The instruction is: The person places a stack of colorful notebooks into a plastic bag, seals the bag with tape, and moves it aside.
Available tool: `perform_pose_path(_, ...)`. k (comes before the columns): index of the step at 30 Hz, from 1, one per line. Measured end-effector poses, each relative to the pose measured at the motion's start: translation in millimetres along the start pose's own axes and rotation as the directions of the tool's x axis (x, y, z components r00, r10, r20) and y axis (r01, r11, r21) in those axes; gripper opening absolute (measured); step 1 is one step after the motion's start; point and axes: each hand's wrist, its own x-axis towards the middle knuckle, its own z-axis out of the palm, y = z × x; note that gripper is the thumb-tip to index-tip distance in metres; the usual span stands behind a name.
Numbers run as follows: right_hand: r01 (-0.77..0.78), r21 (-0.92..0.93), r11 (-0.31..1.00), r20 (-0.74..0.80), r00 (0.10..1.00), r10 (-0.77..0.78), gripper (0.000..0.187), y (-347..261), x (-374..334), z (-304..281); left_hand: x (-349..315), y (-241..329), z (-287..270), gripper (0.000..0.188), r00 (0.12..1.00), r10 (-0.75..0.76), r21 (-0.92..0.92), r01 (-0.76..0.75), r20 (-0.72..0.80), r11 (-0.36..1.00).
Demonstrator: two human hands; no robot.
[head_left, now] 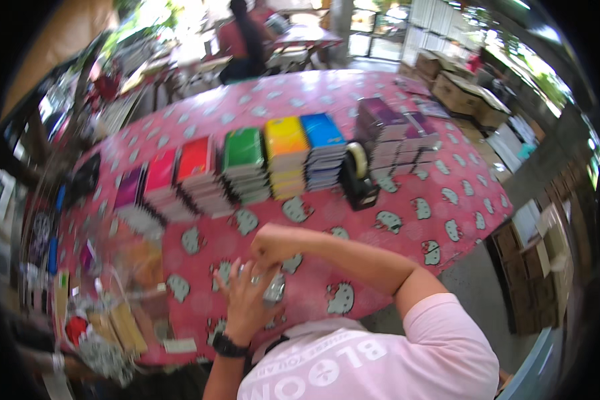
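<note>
A small, glossy, silvery-clear piece (275, 289) lay below the right hand (273, 245) and just to the right of the left hand (243, 300), over a smooth pink, cat-printed tablecloth (200, 268). The right hand was curled closed over the left fingertips, while the left fingers were fanned apart; whether either hand pinched the piece could not be told. One dark wristwatch (230, 345) ringed the left wrist. Beyond stood six block-shaped stacks of shiny-covered notebooks (195, 155), one each in purple, pink, red, green, yellow and blue, then one black tape dispenser (360, 191) and purple-topped stacks (381, 137), too crowded to count. At left lay filmy clear plastic (123, 257).
</note>
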Motion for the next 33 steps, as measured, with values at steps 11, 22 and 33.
perform_pose_path(11, -0.084, 0.697, 0.712, -0.238, 0.91, 0.34, 0.038, 92, -19, 89, 12, -27, 5, 0.099, 0.959, 0.273, 0.147, -0.281, 0.077, 0.948)
perform_pose_path(22, -0.22, -0.065, 0.973, -0.902, 0.43, 0.037, 0.088, -1, -123, 66, 87, 14, 18, 0.084, 0.959, -0.264, -0.937, 0.183, 0.104, 0.297)
perform_pose_path(33, -0.635, 0.149, 0.758, -0.902, -0.401, -0.159, 0.081, 134, -234, -214, 57, -15, -3, 0.054, 0.965, -0.235, -0.927, 0.19, 0.115, 0.324)
